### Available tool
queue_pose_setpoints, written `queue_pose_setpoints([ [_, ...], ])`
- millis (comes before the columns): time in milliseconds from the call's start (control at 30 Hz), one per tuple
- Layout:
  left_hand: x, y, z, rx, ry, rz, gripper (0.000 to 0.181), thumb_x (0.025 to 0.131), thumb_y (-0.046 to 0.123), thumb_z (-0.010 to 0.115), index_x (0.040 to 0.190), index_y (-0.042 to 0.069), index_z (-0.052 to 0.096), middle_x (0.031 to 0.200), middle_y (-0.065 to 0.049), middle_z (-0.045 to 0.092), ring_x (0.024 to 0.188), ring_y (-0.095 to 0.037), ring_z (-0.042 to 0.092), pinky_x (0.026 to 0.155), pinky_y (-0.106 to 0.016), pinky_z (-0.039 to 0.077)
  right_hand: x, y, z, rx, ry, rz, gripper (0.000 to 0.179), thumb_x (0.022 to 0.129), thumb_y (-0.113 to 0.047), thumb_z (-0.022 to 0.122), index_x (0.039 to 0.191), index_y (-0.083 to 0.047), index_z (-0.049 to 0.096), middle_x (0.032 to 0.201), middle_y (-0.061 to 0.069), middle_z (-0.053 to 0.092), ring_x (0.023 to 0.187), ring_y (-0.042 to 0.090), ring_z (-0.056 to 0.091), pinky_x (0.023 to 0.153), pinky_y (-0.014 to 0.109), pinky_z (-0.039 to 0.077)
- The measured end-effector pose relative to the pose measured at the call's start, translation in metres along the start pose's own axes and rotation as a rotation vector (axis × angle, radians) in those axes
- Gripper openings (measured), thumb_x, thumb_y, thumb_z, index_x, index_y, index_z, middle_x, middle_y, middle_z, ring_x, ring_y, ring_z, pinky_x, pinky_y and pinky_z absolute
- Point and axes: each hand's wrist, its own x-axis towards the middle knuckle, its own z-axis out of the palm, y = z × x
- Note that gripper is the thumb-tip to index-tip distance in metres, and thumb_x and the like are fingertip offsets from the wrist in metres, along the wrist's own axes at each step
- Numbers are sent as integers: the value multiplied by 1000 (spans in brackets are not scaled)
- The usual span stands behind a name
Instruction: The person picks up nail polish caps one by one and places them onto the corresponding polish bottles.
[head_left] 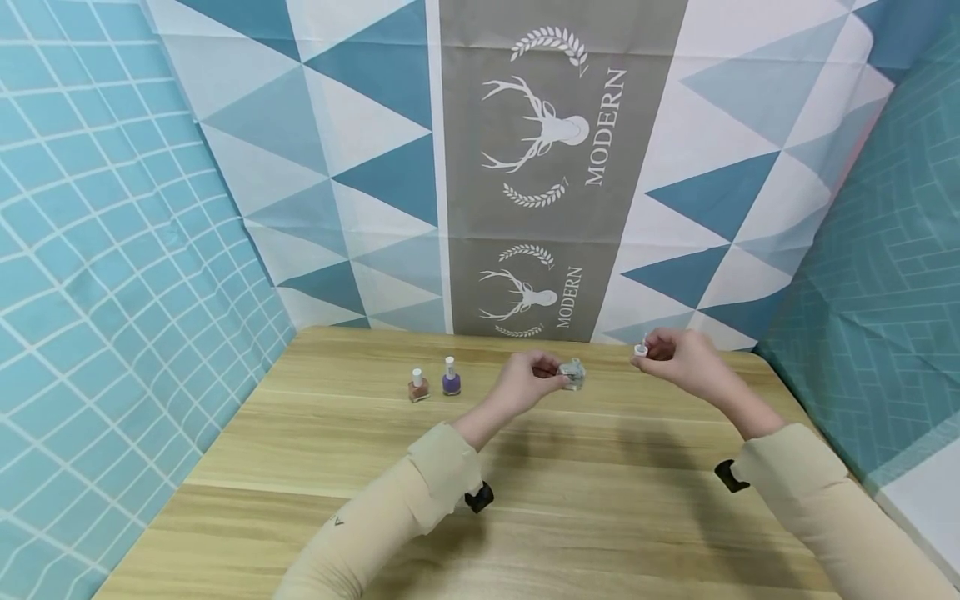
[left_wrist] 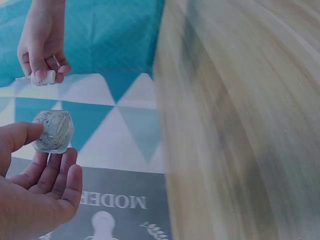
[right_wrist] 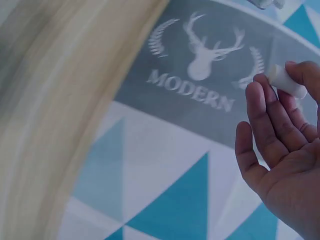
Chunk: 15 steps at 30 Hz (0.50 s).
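Observation:
Between thumb and fingers, my left hand (head_left: 525,382) pinches a small glittery silver nail polish bottle (head_left: 573,374) above the wooden table. In the left wrist view the bottle (left_wrist: 54,131) looks like clear faceted glass with speckled contents. To the right, my right hand (head_left: 686,360) pinches a white nail polish cap (head_left: 641,351), apart from the bottle. The cap (right_wrist: 287,81) shows as a short white cylinder in the right wrist view. A thin piece, perhaps its brush, sticks out in the head view.
Left of my left hand, two capped nail polish bottles stand on the wooden table (head_left: 337,467): a pinkish-brown one (head_left: 418,387) and a purple one (head_left: 451,382). Patterned cloth (head_left: 390,167) hangs behind the table, with blue and teal sheets at the sides.

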Motion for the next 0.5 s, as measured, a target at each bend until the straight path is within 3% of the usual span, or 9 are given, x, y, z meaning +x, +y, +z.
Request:
queue_pose_setpoints([
  [233,-15,18,-18,6,7,26,22,82,14,73,100,4,67,91,-6,68,79,-11,61,70,-21,51,-6,-25,-8,-50,118,-119,12,83,-17,73,87,-10,64,76,0,64,69,14,59,56,22,49],
  [500,-41,34,-35,0,21,86,21,83,15,72,101,6,67,93,-5,69,83,-13,64,73,-23,52,-22,-57,-18,-68,231,-179,15,82,-21,75,91,-11,70,77,-3,66,73,11,59,60,21,48],
])
